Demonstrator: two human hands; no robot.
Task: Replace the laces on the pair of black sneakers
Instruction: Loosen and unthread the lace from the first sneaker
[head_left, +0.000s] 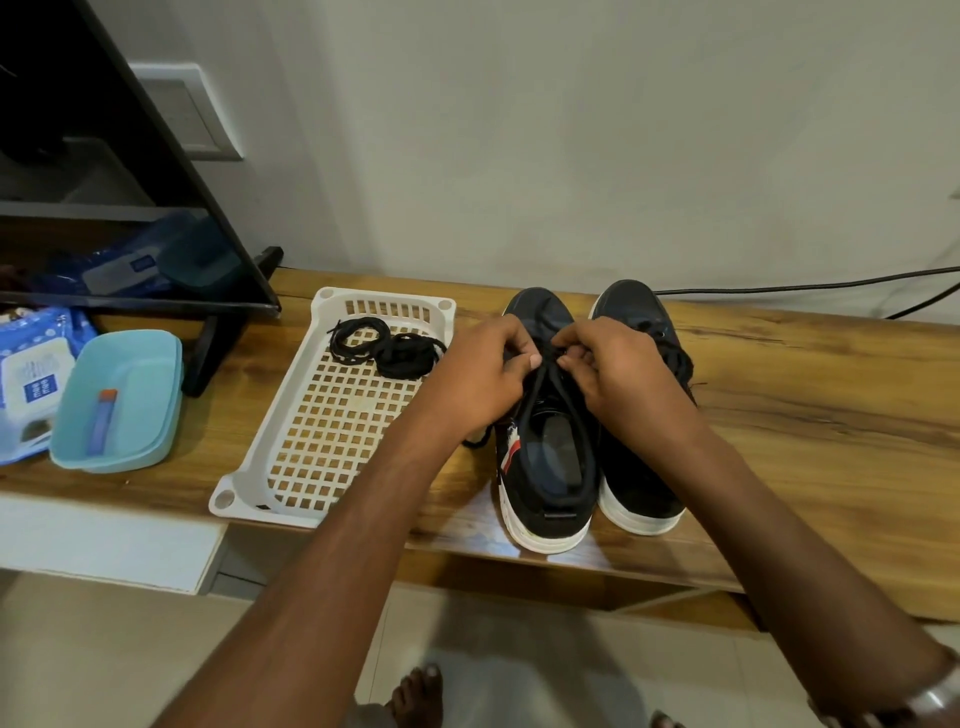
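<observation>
two black sneakers with white soles stand side by side on a wooden table (810, 395), toes toward the wall, touching along their inner sides. the left sneaker (545, 467) sits nearer the table's front edge; the right sneaker (644, 483) is partly hidden behind the right forearm.

both hands work above the left sneaker's tongue area. the left hand (478, 374) has fingers curled and pinches the black lace (537, 395) near the upper eyelets. the right hand (613, 374) has its fingers curled and pinches the same lace just beside the left hand's fingertips. the two hands are almost touching. two strands of the lace run from the pinch point down along the shoe opening; one loose end lies on the table beside the left hand's wrist.

a white perforated tray (322, 457) lies left of the sneakers, just beside them. a coiled bundle of spare black laces (389, 348) rests in its far end.

further left stand a teal container (119, 400) holding a small blue tube with an orange cap (104, 421), a blue wipes packet (31, 384) and a dark screen on a stand (156, 208). a black cable (805, 285) runs along the wall behind the sneakers.
</observation>
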